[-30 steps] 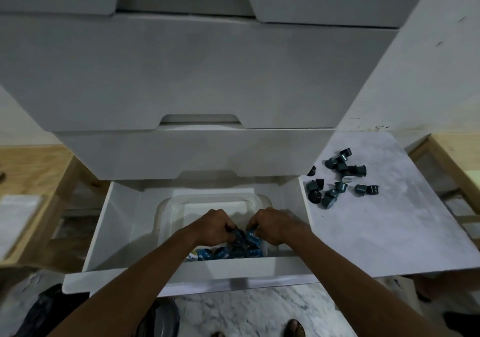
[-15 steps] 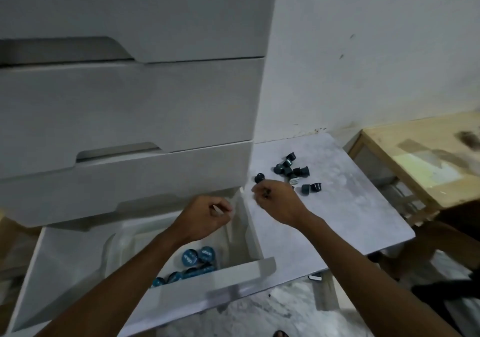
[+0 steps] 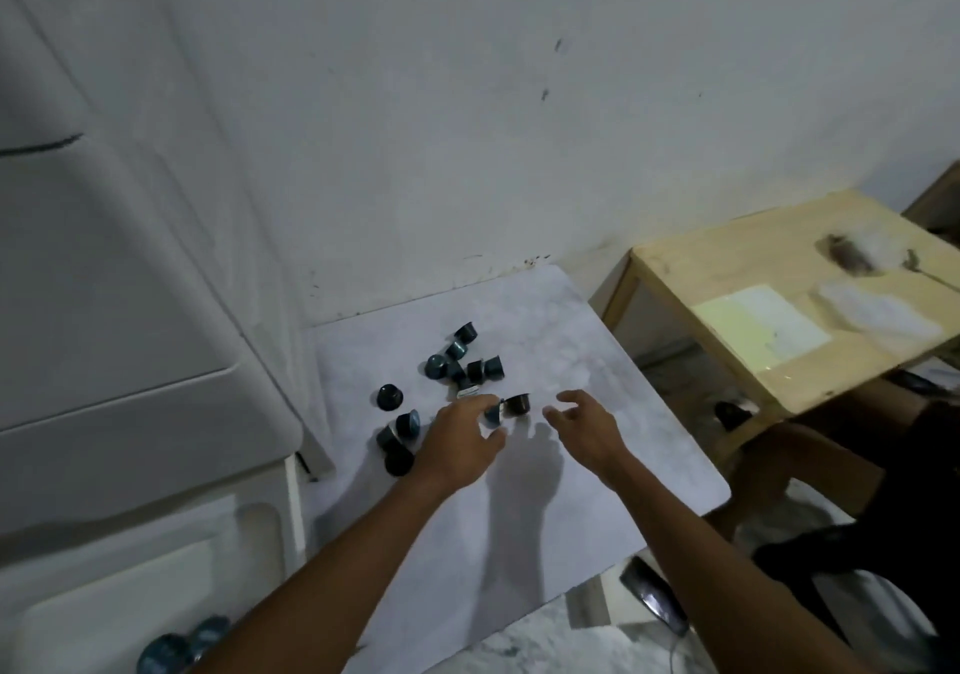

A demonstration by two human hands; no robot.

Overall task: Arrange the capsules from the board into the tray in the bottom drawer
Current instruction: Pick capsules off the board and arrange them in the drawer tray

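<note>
Several dark blue capsules [image 3: 457,361] lie scattered on the white marbled board [image 3: 597,465], some upright, some on their sides. My left hand [image 3: 457,445] hovers over the near ones with fingers spread, its fingertips beside two capsules [image 3: 511,406]. My right hand [image 3: 584,426] is open just to the right of them, holding nothing. At the bottom left, the open bottom drawer [image 3: 156,559] holds the clear tray [image 3: 88,616], and a few blue capsules [image 3: 182,645] show in it.
White drawer fronts [image 3: 130,310] rise on the left against a white wall. A wooden table [image 3: 810,299] with papers stands at the right. A dark-clothed person [image 3: 852,465] sits at the lower right, beside the board's edge.
Both hands have left the drawer tray and moved right over the board's capsules. The view has swung right, so the drawer now sits at the bottom left.
</note>
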